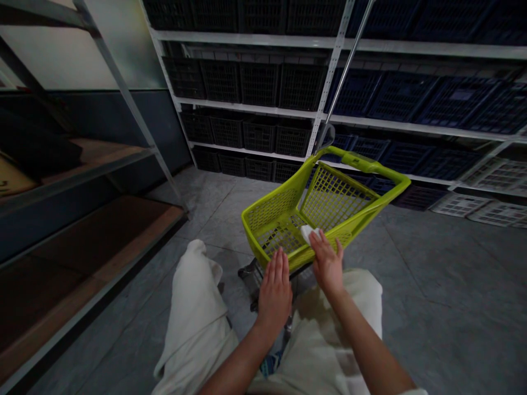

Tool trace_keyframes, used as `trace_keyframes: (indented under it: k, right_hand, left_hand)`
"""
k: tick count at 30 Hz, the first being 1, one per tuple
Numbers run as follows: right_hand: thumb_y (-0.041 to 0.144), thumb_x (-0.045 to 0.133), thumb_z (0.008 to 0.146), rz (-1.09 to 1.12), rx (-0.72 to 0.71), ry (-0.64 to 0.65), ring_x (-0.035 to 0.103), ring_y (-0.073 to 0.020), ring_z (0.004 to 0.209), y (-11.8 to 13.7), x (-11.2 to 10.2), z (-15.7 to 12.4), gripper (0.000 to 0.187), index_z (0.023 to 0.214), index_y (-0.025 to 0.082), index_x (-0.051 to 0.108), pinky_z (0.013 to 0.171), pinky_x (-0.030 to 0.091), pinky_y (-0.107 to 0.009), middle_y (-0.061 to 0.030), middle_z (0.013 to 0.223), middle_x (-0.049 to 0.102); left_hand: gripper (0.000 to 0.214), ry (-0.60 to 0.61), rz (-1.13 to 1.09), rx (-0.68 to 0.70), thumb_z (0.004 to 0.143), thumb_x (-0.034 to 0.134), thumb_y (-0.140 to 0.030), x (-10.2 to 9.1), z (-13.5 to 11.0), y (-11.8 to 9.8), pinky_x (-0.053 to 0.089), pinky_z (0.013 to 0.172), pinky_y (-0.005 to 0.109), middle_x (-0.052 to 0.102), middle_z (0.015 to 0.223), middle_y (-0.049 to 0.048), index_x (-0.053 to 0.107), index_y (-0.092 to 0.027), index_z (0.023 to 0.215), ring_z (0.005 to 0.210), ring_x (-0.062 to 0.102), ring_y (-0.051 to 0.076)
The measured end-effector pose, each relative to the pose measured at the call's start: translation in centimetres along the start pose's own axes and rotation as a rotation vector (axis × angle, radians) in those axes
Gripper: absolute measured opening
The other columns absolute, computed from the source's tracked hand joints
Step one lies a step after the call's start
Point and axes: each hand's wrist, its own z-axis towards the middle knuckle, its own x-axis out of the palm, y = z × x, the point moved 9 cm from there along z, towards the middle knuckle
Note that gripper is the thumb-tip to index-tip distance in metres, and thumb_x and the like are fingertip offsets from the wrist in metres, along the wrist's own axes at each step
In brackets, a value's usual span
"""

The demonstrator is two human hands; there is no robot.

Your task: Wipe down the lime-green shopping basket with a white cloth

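Lime-green plastic cart (301, 257), one o'clock: our left hand (275, 288), fingers straight, looks empty; right hand (328, 264), half-curled, holds white cloth (306, 232), best pressed flat.

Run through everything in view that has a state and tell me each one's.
Lime cart: upright
White cloth: bunched, in the right hand
Left hand: open, fingers straight, at the cart's near rim
Right hand: holding the cloth
Black crates: shelved in rows
Blue crates: shelved in rows
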Motion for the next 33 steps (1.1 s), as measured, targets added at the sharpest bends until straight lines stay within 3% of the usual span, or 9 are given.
trace_keyframes:
  k: [3,5,12,15,19,22,27,30,33]
  right_hand:
    - [0.002,0.041,0.080,0.080,-0.195,0.080,0.039,-0.0185,0.144,5.2,0.8,-1.6,0.070,0.147,0.022,0.043,0.123,0.011,-0.046,-0.0066,0.146,0.055]
    - [0.002,0.041,0.080,0.086,-0.277,0.122,0.039,-0.0177,0.144,5.7,0.8,-1.7,0.070,0.147,0.023,0.043,0.123,0.010,-0.046,-0.0057,0.146,0.055]
    - [0.002,0.045,0.081,-0.057,0.015,-0.043,0.049,-0.0252,0.137,-3.0,-0.9,1.8,0.056,0.130,0.025,0.060,0.119,0.017,-0.056,-0.0043,0.131,0.067]
    - [0.001,0.043,0.079,-0.008,-0.024,0.005,0.047,-0.0235,0.138,0.8,-0.1,0.4,0.062,0.137,0.022,0.054,0.120,0.015,-0.053,-0.0071,0.137,0.063]
    - [0.002,0.041,0.080,0.100,-0.295,0.122,0.040,-0.0184,0.143,6.4,0.6,-1.6,0.068,0.146,0.019,0.044,0.122,0.015,-0.044,-0.0084,0.146,0.055]
    - [0.003,0.041,0.082,0.085,-0.351,0.162,0.041,-0.0185,0.143,3.7,0.3,-0.8,0.067,0.145,0.022,0.046,0.122,0.015,-0.047,-0.0066,0.145,0.056]
    - [0.003,0.044,0.081,-0.058,-0.047,-0.029,0.048,-0.0236,0.138,-4.3,-1.0,1.6,0.061,0.136,0.026,0.056,0.119,0.019,-0.055,-0.0045,0.135,0.065]
    - [0.003,0.041,0.081,-0.048,0.008,-0.032,0.046,-0.0222,0.139,-1.5,-0.2,0.4,0.062,0.139,0.022,0.052,0.120,0.020,-0.051,-0.0067,0.140,0.061]
    - [0.003,0.039,0.081,0.039,-0.161,0.063,0.040,-0.0185,0.143,4.5,0.8,-1.2,0.065,0.144,0.020,0.047,0.121,0.020,-0.045,-0.0075,0.145,0.056]
  left_hand:
    - [0.079,-0.003,0.002,0.005,0.090,0.045,-0.016,0.0,-0.1,0.2,0.033,0.119,0.044,0.021,0.163,0.0174,0.004,-0.007,0.157,0.150,0.023,0.028]
    - [0.080,0.004,0.006,0.008,0.090,0.045,-0.016,0.0,-0.1,0.3,0.033,0.119,0.044,0.021,0.163,0.0173,0.002,-0.006,0.157,0.150,0.023,0.028]
    - [0.079,0.023,0.013,-0.006,0.089,0.047,-0.017,0.1,0.1,0.0,0.034,0.119,0.043,0.019,0.164,0.0173,0.007,-0.005,0.157,0.151,0.020,0.027]
    - [0.077,0.028,0.022,-0.018,0.088,0.047,-0.015,0.4,0.1,0.0,0.032,0.120,0.043,0.019,0.164,0.0172,0.012,-0.005,0.156,0.152,0.019,0.027]
    - [0.074,0.021,0.031,0.008,0.089,0.046,-0.016,0.3,0.0,0.1,0.032,0.120,0.043,0.023,0.163,0.0174,0.016,-0.003,0.155,0.151,0.022,0.028]
    - [0.073,0.003,0.024,0.009,0.090,0.043,-0.015,0.0,0.0,0.4,0.035,0.118,0.042,0.025,0.162,0.0166,0.014,-0.005,0.156,0.150,0.026,0.027]
    - [0.077,-0.010,0.002,0.007,0.090,0.044,-0.015,-0.1,0.1,0.1,0.036,0.117,0.043,0.024,0.162,0.0167,0.006,-0.007,0.157,0.150,0.025,0.027]
    - [0.079,-0.009,-0.013,0.000,0.091,0.045,-0.017,0.1,0.0,0.0,0.035,0.118,0.044,0.022,0.163,0.0177,0.003,-0.006,0.157,0.150,0.024,0.028]
    - [0.080,-0.018,-0.025,0.004,0.090,0.044,-0.015,0.0,0.0,0.0,0.034,0.118,0.045,0.021,0.163,0.0176,0.000,-0.007,0.157,0.150,0.025,0.028]
